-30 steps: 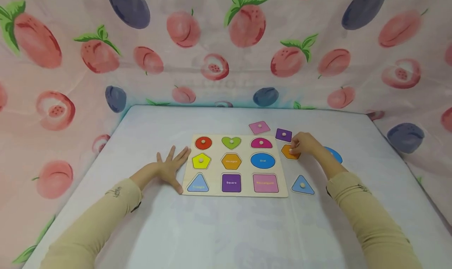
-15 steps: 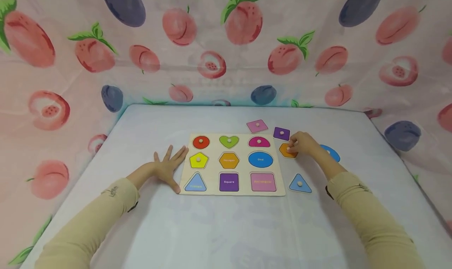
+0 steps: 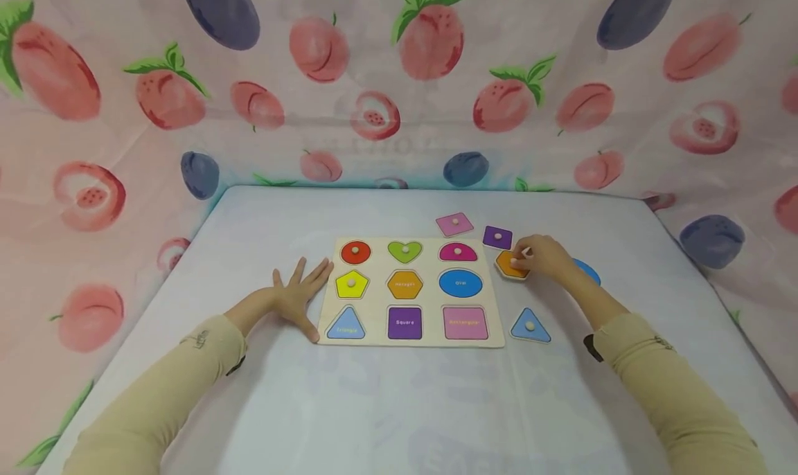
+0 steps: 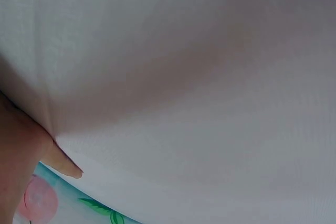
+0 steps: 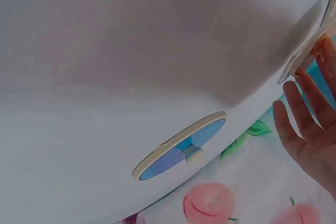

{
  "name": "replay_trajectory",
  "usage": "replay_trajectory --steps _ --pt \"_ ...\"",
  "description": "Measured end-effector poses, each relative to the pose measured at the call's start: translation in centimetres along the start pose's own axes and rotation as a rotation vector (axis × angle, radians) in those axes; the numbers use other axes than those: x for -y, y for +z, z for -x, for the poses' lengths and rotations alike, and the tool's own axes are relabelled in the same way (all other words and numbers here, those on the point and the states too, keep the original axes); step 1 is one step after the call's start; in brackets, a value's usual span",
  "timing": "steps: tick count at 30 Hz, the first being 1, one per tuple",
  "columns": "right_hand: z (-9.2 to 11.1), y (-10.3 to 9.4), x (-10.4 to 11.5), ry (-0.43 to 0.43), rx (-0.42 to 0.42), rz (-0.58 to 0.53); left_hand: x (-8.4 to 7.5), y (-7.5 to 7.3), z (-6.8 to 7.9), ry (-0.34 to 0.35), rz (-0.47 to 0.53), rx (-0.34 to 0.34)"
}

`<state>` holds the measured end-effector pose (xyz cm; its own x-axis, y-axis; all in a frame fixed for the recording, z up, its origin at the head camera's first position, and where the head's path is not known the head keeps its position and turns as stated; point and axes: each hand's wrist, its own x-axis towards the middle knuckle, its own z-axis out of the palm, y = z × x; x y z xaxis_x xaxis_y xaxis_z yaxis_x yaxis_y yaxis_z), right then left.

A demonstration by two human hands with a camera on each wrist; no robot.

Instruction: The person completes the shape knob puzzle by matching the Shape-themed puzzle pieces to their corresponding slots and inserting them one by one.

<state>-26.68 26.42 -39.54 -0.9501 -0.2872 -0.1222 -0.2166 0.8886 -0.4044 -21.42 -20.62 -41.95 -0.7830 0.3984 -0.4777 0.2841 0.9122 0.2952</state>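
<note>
A wooden shape puzzle board [image 3: 374, 338] lies on the white table. Its red circle, green heart, magenta half circle and yellow pentagon spots hold knobbed pieces; the hexagon, oval, triangle, square and rectangle spots show printed labels. My left hand [image 3: 295, 300] spreads its fingers against the board's left edge; only part of it shows in the left wrist view. Right of the board, my right hand [image 3: 544, 257] pinches the knob of the orange hexagon piece [image 3: 508, 267], which is slightly raised off the table. Fingers partly cover that knob.
Around the right hand lie a purple square piece [image 3: 497, 237], a pink rectangle piece [image 3: 454, 223], a light blue triangle piece [image 3: 530, 325] and a blue oval piece [image 5: 184, 148]. A fruit-print cloth [image 3: 411, 115] hangs behind the table.
The orange hexagon piece has come up slightly off the table in my right hand's pinch. My left hand stays at the board's edge.
</note>
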Motion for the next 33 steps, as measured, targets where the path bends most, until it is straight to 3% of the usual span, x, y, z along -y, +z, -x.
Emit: replay_trajectory --steps 6,15,23,33 --pt "-0.1 0.6 1.4 -0.045 -0.027 -0.015 0.4 0.0 0.8 0.002 0.016 -0.002" --pt "0.2 0.9 3.4 -0.107 -0.088 -0.017 0.5 -0.2 0.8 0.006 0.016 0.003" --pt "0.5 1.1 4.3 -0.079 -0.051 -0.051 0.3 -0.4 0.7 0.022 0.025 0.006" --pt "0.0 1.6 6.5 -0.141 -0.06 -0.047 0.3 -0.1 0.0 0.016 0.006 0.003"
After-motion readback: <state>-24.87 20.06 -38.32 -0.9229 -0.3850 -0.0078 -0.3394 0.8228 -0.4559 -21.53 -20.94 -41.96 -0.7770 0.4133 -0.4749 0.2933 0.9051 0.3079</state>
